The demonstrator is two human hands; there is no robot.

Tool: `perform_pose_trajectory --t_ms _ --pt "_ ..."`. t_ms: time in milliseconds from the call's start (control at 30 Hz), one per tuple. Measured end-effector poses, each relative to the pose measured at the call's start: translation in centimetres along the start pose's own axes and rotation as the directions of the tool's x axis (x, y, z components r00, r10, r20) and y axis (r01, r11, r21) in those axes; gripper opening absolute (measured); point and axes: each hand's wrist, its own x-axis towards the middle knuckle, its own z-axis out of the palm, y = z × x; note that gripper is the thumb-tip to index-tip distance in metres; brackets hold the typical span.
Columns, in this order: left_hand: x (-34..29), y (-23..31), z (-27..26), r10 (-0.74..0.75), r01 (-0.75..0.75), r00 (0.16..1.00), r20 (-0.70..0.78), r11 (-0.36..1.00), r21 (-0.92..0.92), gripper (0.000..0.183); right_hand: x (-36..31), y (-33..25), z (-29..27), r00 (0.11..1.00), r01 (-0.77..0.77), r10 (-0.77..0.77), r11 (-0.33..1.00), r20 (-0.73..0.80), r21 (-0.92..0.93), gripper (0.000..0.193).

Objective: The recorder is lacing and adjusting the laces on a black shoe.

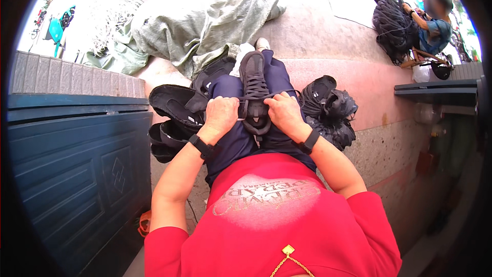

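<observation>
A black lace-up shoe [254, 79] rests lengthwise between my thighs, its rounded end away from me and crisscrossed lacing down its middle. A black shoelace [266, 96] stretches sideways across it, near the end closest to me. My left hand [222, 114] is closed on the lace at the shoe's left side. On the other side my right hand [285, 113] pinches the lace, with a loose length running past it to the right. Both hands are at about the same height, just above the shoe. The fingertips are partly hidden behind the knuckles.
Several black shoes [171, 103] are piled by my left leg, and a bundle of black shoes [330, 107] lies by my right. Ahead spreads a grey-green woven sheet [179, 31]. Blue door panels [77, 174] stand at left. A seated person [434, 25] handles a dark pile [392, 25] at far right.
</observation>
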Motion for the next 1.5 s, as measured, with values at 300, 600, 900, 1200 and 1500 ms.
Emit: perform_pose_trajectory --t_ms 300,600,900,1200,1500 --pt "1.0 0.8 -1.9 0.219 -0.243 0.965 0.146 0.955 0.169 0.009 0.7 -0.5 -0.8 0.996 0.049 -0.041 0.994 0.081 -0.101 0.012" --pt "2.3 1.0 -0.3 -0.133 0.176 0.952 0.276 0.975 -0.139 0.015 1.3 -0.7 -0.9 0.992 0.071 -0.053 0.983 0.112 -0.167 0.007" --pt "0.4 1.6 1.0 0.008 -0.016 0.993 -0.121 0.998 -0.065 0.019 1.5 0.6 -1.1 0.98 0.144 -0.129 0.985 0.149 -0.097 0.01" --pt "1.6 2.6 -0.6 0.374 -0.336 0.92 -0.118 0.906 0.257 0.017 1.2 -0.3 -1.2 0.998 0.066 -0.065 0.998 0.024 -0.009 0.004" --pt "6.9 4.4 -4.5 -0.25 0.238 0.959 0.133 0.458 -0.856 0.016 6.6 -0.5 -4.8 0.964 -0.132 0.263 0.622 -0.048 0.772 0.013"
